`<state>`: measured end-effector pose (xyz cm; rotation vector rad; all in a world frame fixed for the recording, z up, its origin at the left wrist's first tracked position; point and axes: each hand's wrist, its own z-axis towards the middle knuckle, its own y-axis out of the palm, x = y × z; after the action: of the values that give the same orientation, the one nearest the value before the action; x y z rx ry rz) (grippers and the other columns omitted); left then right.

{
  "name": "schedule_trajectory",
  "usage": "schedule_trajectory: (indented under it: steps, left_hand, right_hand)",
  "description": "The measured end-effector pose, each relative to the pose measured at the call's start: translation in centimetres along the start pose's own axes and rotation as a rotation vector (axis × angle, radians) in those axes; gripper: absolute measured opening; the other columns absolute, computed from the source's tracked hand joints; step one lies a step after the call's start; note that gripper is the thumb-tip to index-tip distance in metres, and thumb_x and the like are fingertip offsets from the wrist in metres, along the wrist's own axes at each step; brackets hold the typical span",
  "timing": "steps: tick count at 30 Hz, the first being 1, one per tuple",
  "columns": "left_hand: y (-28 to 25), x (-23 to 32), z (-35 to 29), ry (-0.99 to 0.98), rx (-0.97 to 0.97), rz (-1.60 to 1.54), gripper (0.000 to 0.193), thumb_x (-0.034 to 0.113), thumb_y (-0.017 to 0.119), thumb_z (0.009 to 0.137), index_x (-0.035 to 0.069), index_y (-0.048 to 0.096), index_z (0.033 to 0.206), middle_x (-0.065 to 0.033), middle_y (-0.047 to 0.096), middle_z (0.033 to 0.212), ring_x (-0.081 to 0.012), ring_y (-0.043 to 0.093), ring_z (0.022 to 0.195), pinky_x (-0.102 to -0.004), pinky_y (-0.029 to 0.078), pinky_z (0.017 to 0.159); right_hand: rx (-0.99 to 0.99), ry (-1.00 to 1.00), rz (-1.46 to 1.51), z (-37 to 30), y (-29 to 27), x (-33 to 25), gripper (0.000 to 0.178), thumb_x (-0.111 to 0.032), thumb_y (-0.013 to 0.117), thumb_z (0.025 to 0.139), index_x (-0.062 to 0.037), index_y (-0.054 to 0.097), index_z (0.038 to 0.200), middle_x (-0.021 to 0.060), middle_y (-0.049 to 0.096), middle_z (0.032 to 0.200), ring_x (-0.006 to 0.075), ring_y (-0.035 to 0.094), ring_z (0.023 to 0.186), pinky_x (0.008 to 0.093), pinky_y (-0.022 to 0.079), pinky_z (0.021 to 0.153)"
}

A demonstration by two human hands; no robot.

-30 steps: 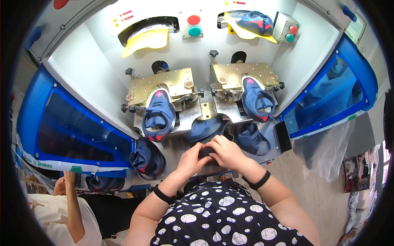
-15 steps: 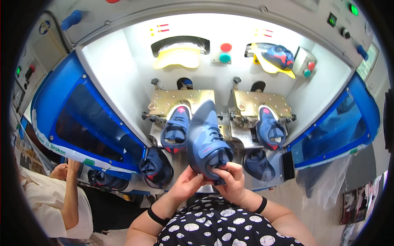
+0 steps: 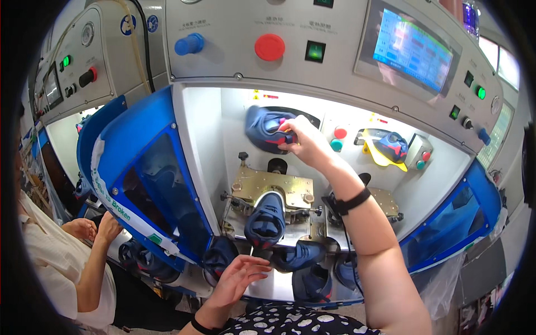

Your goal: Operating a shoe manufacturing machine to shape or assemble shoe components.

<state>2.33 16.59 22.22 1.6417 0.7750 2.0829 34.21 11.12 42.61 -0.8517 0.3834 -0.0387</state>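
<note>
My right hand reaches up to the far wall of the white cabinet. It is closed on a dark blue shoe with red accents, gripped at its collar end, in front of the left wall opening. The shoe's toe is smeared by motion. My left hand holds nothing, fingers apart, low at the front ledge. Just beyond it a blue shoe stands with its toe under the left brass-coloured clamp plate. Near my left hand another blue shoe lies on the ledge, with a shoe in front of it.
More shoes stand at the ledge's left and right. A yellow flap bears a shoe in the right opening. Blue windowed doors flank the cabinet. Above are a red button and a screen. A person works at left.
Both hands were on a shoe low in front. Now my right hand is up at the left opening with a shoe; my left has let go. The view has tilted up.
</note>
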Motion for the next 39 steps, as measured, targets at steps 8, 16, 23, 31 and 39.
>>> schedule_trajectory:
  steps: [8,16,23,31,39]
  left_hand:
    - [-3.5,1.2,-0.9,-0.016,0.028,-0.041,0.043,0.035,0.056,0.099,0.0,0.048,0.123,-0.0229,0.058,0.124,-0.0339,0.059,0.116,-0.0439,0.047,0.099]
    - [-4.3,0.9,0.3,-0.156,0.02,-0.038,0.041,0.032,0.06,0.095,0.0,0.051,0.12,-0.0223,0.06,0.12,-0.034,0.06,0.116,-0.0493,0.047,0.099]
    - [-6.5,1.1,0.2,-0.17,-0.077,-0.09,0.038,0.028,0.056,0.099,0.0,0.05,0.123,-0.0198,0.061,0.122,-0.0299,0.061,0.116,-0.0431,0.048,0.1]
    - [-6.4,-1.0,2.4,-0.323,-0.161,-0.103,0.039,0.03,0.059,0.095,0.0,0.051,0.12,-0.0216,0.061,0.118,-0.0335,0.061,0.114,-0.0487,0.049,0.098]
    - [-4.7,-5.1,4.1,-0.566,-0.36,0.018,0.034,0.027,0.059,0.095,0.002,0.054,0.119,-0.0171,0.064,0.116,-0.0297,0.063,0.109,-0.0414,0.05,0.094]
  right_hand:
    - [0.05,-0.079,-0.168,-2.1,2.1,-2.1,0.031,-0.015,0.076,0.078,-0.0071,0.061,0.104,0.0169,0.057,0.1,0.0356,0.057,0.098,0.0431,0.047,0.083]
    - [0.138,0.123,-0.197,2.8,1.9,0.4,0.047,-0.013,0.073,0.08,-0.0076,0.055,0.124,0.0217,0.056,0.111,0.0383,0.057,0.103,0.0434,0.047,0.092]
    - [0.61,0.192,-0.299,-5.3,6.6,2.3,0.036,-0.001,0.058,0.082,-0.0025,0.054,0.118,0.0303,0.044,0.139,0.0407,0.063,0.1,0.0429,0.053,0.085]
    - [0.23,0.525,-0.443,-8.6,6.7,5.0,0.04,-0.001,0.057,0.073,-0.0036,0.056,0.113,0.0347,0.008,0.156,0.0424,0.067,0.085,0.0468,0.056,0.069]
    - [0.418,0.407,-0.193,-23.3,4.1,0.4,0.013,-0.011,0.064,0.086,-0.0062,0.063,0.098,0.0098,0.067,0.085,0.0287,0.067,0.07,0.0356,0.052,0.061]
